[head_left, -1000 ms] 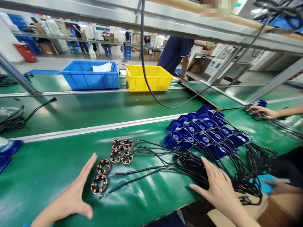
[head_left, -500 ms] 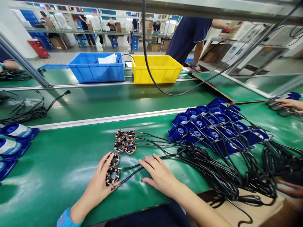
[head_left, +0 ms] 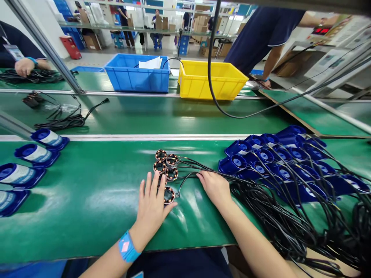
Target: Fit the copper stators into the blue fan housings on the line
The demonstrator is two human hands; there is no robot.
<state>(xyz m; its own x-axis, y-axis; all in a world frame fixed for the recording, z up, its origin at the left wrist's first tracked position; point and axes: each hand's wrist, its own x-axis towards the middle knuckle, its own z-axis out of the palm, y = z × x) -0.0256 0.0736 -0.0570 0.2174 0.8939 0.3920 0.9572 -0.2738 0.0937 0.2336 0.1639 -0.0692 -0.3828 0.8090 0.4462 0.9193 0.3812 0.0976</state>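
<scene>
Fingers (head_left: 149, 185) of the left hand (head_left: 152, 206) lay spread and flat, grip released, with the palm pressed down over the near end of a cluster of copper-wound coils (head_left: 171, 173) and the thumb beside the closest one. One coil seemed to be hidden under the palm. The right hand (head_left: 214, 187) rested palm-down just beside them, on the thin black wires (head_left: 272, 224) that ran from the coils. Its fingers were curled over the strands, but whether its grip was clenched on any of them could not be told.

The coils sat near the front edge of the green bench (head_left: 87, 200), touching one another in pairs. Their wires fanned to the right into a thick tangle that also ran over a heap of blue shells (head_left: 233, 164).

Trouble would most likely come from that tangle. A pull on one strand could drag its neighbours, slide the light coils out of their rows or tip a shell. A sharp tug might strain a wire where it joined its coil. Pressure from the flat palm could scuff the bare copper. A row of blue caps (head_left: 36, 153) stood well apart at the left, out of harm's way.
</scene>
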